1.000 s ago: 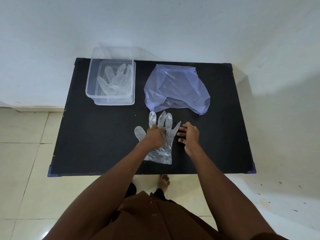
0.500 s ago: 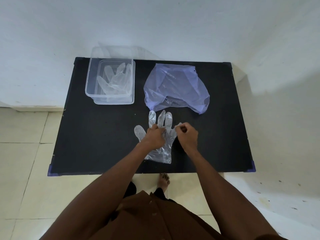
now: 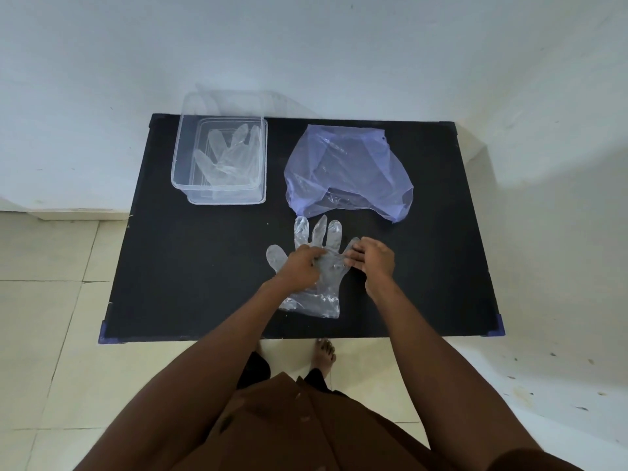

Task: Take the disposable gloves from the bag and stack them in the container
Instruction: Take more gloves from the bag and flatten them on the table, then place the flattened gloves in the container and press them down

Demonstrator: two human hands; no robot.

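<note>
A clear disposable glove [image 3: 321, 266] lies flat on the black table [image 3: 190, 260], fingers pointing away from me. My left hand [image 3: 300, 266] presses on the glove's palm near the thumb side. My right hand [image 3: 372, 258] rests at the glove's right edge, fingertips on its little-finger side. Beyond the glove lies a crumpled translucent purple bag [image 3: 348, 171], its opening facing me. A clear plastic container [image 3: 221, 158] stands at the back left of the table, with clear gloves [image 3: 231, 158] lying flat inside.
The table is low and stands against a white wall [image 3: 306, 45]. Tiled floor [image 3: 51, 300] surrounds it, and my bare foot [image 3: 323, 355] shows just under the near edge. Bare black tabletop stretches left of the glove and at the right side.
My right hand went from open fingers beside the glove to pinching its little-finger edge, and now its fingers lie spread on that edge. My left hand stayed on the glove.
</note>
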